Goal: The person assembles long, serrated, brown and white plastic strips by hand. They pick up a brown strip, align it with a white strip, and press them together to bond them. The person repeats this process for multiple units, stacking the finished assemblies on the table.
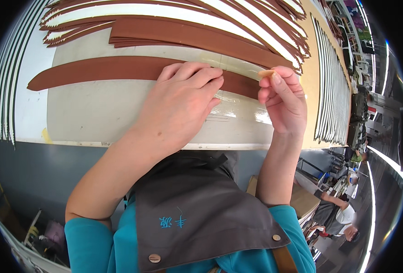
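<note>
A long brown leather-like strip [106,70] with a tapered, rounded left end lies across the grey work surface. My left hand [176,102] rests over its middle, palm down, fingers stretched across the strip and the thumb on the near side. Farther right, my right hand [285,98] is raised near the strip's right part, its fingers curled in a pinch. Between thumb and fingers sits a small tan piece [266,73], whose exact kind I cannot make out. Part of the strip is hidden beneath my left hand and behind my right.
Beyond the strip lies a stack of brown strips [178,31], with more brown and white strips [165,13] fanned out behind. Rows of thin dark-edged strips stand at the left [15,68] and right [331,86]. The table's front edge [87,144] runs before me. Another person [340,218] works at right.
</note>
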A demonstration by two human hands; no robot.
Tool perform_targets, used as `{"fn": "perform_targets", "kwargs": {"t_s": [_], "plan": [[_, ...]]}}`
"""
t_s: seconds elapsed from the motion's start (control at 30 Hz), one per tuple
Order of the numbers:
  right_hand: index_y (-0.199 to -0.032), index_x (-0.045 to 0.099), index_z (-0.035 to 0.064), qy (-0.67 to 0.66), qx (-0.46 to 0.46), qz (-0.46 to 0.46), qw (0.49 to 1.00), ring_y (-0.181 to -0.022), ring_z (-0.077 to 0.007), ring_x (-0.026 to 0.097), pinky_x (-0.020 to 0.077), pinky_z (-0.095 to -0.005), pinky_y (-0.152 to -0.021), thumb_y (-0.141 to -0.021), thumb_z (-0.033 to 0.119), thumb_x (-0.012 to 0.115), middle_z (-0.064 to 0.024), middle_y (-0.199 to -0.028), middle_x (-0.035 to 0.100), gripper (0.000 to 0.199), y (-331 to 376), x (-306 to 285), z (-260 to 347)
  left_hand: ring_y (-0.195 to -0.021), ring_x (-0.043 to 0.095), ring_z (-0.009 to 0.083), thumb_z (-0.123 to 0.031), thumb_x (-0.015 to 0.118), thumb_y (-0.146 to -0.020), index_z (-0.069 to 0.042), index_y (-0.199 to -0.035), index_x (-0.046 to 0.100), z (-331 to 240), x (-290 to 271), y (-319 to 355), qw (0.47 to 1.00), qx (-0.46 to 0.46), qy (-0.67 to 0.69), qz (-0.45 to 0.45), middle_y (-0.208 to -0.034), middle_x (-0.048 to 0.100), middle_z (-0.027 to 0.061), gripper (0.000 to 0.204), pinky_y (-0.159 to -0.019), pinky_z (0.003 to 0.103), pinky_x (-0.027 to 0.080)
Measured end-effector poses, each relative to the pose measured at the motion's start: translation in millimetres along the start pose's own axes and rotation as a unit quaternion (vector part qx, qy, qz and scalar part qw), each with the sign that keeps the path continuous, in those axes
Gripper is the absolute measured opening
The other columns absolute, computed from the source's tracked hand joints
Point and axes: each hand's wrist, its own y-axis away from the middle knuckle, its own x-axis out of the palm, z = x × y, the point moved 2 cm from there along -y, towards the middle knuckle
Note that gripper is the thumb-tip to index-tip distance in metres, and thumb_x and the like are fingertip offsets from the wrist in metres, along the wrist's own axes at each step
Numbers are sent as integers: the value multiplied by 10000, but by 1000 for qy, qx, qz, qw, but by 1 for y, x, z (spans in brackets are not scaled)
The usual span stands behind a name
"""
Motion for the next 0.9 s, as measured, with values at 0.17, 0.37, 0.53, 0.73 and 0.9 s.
{"fn": "perform_targets", "kwargs": {"t_s": [0.17, 0.37, 0.53, 0.73, 0.9], "plan": [[-1158, 678, -21, 25, -40, 11, 999, -887, -233, 759, 615, -328, -772, -989, 74, 669, -181, -1034, 758, 193, -6, 11, 7, -1246, 565, 254, -148, 707, -907, -43, -1230, 694, 0, 1, 1, 1000, 0, 2, -8, -1306, 656, 43, 340, -1057, 429, 423], [-1146, 688, -45, 212, -94, -33, 972, -809, -142, 700, 574, -262, -782, -937, -2, 710, -111, -984, 745, 215, -22, 33, 16, -1238, 567, 254, -148, 715, -899, -46, -1227, 694, 0, 1, 0, 1000, -1, -6, -9, -1295, 655, 40, 345, -1054, 430, 426], [-1141, 682, -46, 267, -67, -19, 961, -823, -132, 706, 570, -253, -750, -971, 40, 691, -86, -976, 740, 190, -26, 37, 11, -1238, 566, 254, -147, 717, -897, -44, -1224, 695, 0, 1, 1, 1000, 2, 2, -11, -1293, 654, 39, 344, -1054, 431, 425], [-1088, 715, -15, 296, 28, -27, 954, -794, -105, 700, 558, -231, -729, -968, 91, 714, -45, -913, 736, 161, -21, 32, 3, -1244, 562, 250, -150, 720, -895, -43, -1224, 696, 0, 0, 1, 1000, -4, -6, -8, -1298, 653, 35, 347, -1055, 436, 425], [-1036, 736, -1, 427, 19, -49, 903, -773, -75, 677, 544, -213, -716, -933, 72, 738, -24, -877, 730, 126, -22, 45, -4, -1245, 562, 249, -155, 723, -891, -49, -1233, 697, -1, 0, 0, 1000, -9, -13, 0, -1314, 650, 33, 359, -1060, 435, 423]]}}
